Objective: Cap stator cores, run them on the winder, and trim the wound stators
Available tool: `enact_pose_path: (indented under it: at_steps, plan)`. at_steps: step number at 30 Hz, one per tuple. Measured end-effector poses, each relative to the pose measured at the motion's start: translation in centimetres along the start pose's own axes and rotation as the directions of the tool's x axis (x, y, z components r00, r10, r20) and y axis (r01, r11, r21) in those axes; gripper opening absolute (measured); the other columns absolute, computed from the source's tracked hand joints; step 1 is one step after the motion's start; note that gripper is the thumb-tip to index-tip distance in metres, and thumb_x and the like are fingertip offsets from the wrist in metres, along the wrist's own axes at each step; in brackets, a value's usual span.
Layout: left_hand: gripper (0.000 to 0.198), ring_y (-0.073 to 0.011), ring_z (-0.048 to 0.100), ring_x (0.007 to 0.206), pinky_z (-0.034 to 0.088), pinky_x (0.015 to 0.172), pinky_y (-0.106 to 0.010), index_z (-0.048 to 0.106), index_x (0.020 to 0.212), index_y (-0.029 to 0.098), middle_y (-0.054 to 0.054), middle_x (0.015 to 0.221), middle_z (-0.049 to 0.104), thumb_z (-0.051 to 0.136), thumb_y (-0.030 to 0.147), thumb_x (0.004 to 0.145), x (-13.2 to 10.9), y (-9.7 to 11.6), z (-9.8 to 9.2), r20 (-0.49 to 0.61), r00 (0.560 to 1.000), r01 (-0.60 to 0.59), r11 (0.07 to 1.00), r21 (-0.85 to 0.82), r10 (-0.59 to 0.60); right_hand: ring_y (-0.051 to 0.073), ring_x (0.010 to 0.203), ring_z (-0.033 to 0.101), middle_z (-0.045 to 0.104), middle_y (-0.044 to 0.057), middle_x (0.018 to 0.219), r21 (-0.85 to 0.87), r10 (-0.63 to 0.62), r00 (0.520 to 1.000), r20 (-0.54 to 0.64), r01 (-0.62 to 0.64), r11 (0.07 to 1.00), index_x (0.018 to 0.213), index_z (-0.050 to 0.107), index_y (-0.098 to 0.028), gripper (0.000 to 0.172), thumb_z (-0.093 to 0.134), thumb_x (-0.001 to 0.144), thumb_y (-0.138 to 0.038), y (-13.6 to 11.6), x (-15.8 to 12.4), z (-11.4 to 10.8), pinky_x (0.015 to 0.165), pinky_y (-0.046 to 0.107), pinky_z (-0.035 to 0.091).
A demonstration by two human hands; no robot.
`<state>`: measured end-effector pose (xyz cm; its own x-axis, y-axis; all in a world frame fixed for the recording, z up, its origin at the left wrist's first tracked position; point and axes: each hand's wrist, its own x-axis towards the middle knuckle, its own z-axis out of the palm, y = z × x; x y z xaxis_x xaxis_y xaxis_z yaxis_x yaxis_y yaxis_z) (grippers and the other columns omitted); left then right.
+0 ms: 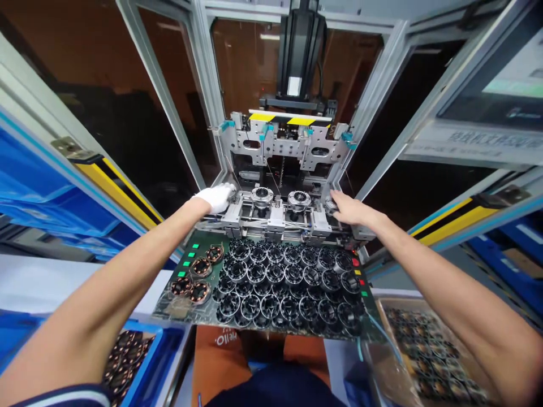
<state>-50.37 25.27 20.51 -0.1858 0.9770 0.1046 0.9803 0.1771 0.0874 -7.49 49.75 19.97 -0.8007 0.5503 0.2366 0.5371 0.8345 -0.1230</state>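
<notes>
My left hand, in a white glove, reaches to the left end of the machine's fixture. Its fingers are closed round a part at the outermost station, mostly hidden by the glove. My bare right hand is at the right end, with thumb and fingers curled round a metallic, round stator core, partly covered. Between my hands, two stator cores with dark toothed centres sit in the middle stations of the metal fixture.
Rows of black stator cores stand on a green board, with several copper-wound stators at its left. A blue bin holds more wound ones. At right lies a box of parts. The press head hangs above the fixture.
</notes>
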Motion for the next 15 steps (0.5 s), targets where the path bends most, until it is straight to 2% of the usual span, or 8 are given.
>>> enact_pose_path:
  at_steps: [5,7,8,10,11,13,14,15]
  plan:
    - [0.072,-0.0435,0.043,0.173,0.038,0.14,-0.074,0.054,0.174,0.023,-0.018,0.188,0.042,0.078,0.047,0.11,2.6,8.7,1.1,-0.058,0.996,-0.077,0.996,-0.043,0.074,0.037,0.149,0.066,0.062,0.015,0.168,0.043,-0.034,0.997,-0.069,0.037,0.998,0.158,0.067,-0.022,0.053,0.08,0.112,-0.044,-8.7,3.9,1.6,0.124,0.065,0.059]
    - [0.075,-0.0411,0.043,0.175,0.038,0.143,-0.067,0.053,0.175,0.02,-0.019,0.188,0.045,0.078,0.045,0.109,2.0,10.2,1.1,-0.05,0.996,-0.083,0.993,-0.08,0.079,0.036,0.145,0.068,0.065,0.015,0.164,0.078,-0.039,0.998,-0.052,0.043,0.996,0.155,0.069,-0.022,0.051,0.08,0.112,-0.045,-10.6,3.7,1.7,0.122,0.063,0.061]
    - [0.077,-0.0387,0.042,0.176,0.036,0.145,-0.061,0.052,0.176,0.018,-0.019,0.188,0.045,0.076,0.044,0.108,1.0,9.9,0.8,-0.059,0.996,-0.079,0.992,-0.103,0.073,0.036,0.146,0.068,0.065,0.015,0.165,0.104,-0.048,0.998,-0.044,0.053,0.993,0.156,0.068,-0.022,0.052,0.081,0.112,-0.046,-10.9,3.0,1.2,0.122,0.064,0.061]
    - [0.081,-0.0329,0.037,0.18,0.03,0.15,-0.047,0.047,0.18,0.015,-0.017,0.191,0.042,0.069,0.043,0.107,-2.7,7.5,-0.2,-0.111,0.993,-0.048,0.986,-0.158,0.03,0.038,0.154,0.064,0.061,0.016,0.173,0.169,-0.065,0.997,-0.047,0.072,0.983,0.164,0.064,-0.024,0.058,0.079,0.112,-0.044,-10.1,-0.2,-0.5,0.13,0.066,0.055]
    - [0.081,-0.0316,0.033,0.182,0.025,0.151,-0.044,0.046,0.181,0.016,-0.014,0.193,0.038,0.064,0.046,0.108,-5.5,5.7,-0.6,-0.156,0.988,-0.014,0.982,-0.187,-0.015,0.038,0.159,0.061,0.058,0.016,0.177,0.206,-0.064,0.996,-0.059,0.075,0.976,0.17,0.059,-0.025,0.063,0.078,0.112,-0.042,-9.2,-2.6,-1.5,0.134,0.066,0.051]
    - [0.085,-0.033,0.035,0.181,0.025,0.152,-0.048,0.039,0.184,0.022,-0.008,0.195,0.036,0.055,0.057,0.109,-12.6,1.9,-0.3,-0.243,0.954,0.112,0.959,-0.261,-0.177,0.035,0.163,0.06,0.057,0.01,0.181,0.277,-0.007,0.995,-0.102,0.035,0.96,0.179,0.05,-0.032,0.068,0.066,0.113,-0.037,-7.3,-9.0,-3.1,0.141,0.059,0.048]
    - [0.084,-0.0325,0.042,0.178,0.03,0.151,-0.048,0.04,0.184,0.035,0.002,0.192,0.041,0.056,0.062,0.106,-16.7,0.3,0.5,-0.29,0.904,0.217,0.921,-0.323,-0.315,0.035,0.158,0.066,0.063,0.007,0.176,0.311,0.053,0.991,-0.124,-0.012,0.95,0.179,0.051,-0.036,0.065,0.061,0.114,-0.038,-6.3,-12.7,-3.4,0.138,0.058,0.053]
    - [0.08,-0.0319,0.049,0.174,0.035,0.149,-0.048,0.039,0.181,0.051,0.013,0.189,0.046,0.056,0.065,0.105,-20.9,-0.8,1.8,-0.317,0.831,0.326,0.863,-0.387,-0.456,0.035,0.149,0.073,0.072,0.006,0.166,0.34,0.123,0.983,-0.133,-0.071,0.938,0.176,0.055,-0.04,0.061,0.059,0.115,-0.041,-5.5,-16.5,-3.3,0.132,0.059,0.06]
